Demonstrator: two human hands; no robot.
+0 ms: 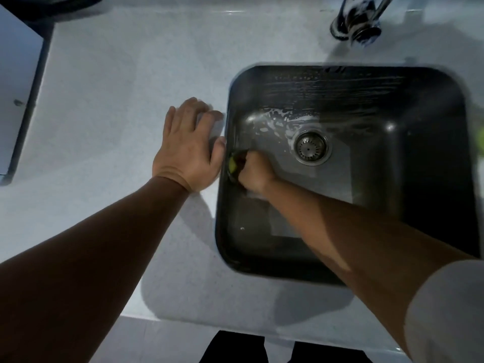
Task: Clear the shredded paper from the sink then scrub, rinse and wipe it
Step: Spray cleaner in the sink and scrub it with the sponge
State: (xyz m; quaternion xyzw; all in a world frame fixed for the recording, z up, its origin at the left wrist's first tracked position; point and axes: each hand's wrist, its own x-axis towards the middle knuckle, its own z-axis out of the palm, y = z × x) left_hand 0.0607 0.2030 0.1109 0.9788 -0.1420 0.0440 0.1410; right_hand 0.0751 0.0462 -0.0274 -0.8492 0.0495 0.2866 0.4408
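Rested left hand (188,145) flat on counter (117,87), fingers straight, holding nothing, just beside sink (432,153). Gripped yellow-green sponge (233,165) in curled right hand (255,171), pressed against sink's left wall. Saw suds (272,119) near drain (311,146), tap (356,24) behind.

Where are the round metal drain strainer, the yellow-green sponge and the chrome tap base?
round metal drain strainer (311,147): head view, its perforated centre.
yellow-green sponge (232,164): head view, its exposed yellow edge.
chrome tap base (362,32): head view, its round foot.
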